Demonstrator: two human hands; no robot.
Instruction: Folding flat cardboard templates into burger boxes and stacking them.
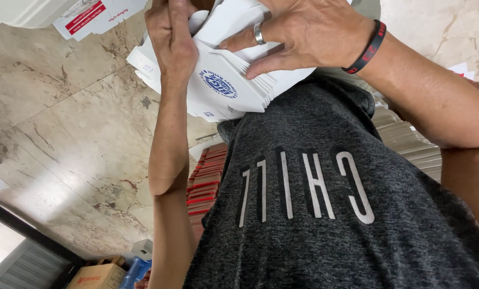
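Nearest camera: dark grey shirt (330,214), filling the lower frame.
Stack: white flat cartons (234,80) with a blue round print, held up in front of the chest, long axis slanting from upper left to lower right.
Left hand (170,43): closed around the stack's left end.
Right hand (298,32): fingers spread flat over the top sheets, ring and black wristband (365,51) showing.
Nearer hand: both touching.
Below: red-edged pile (204,184) on the marble floor (62,134).
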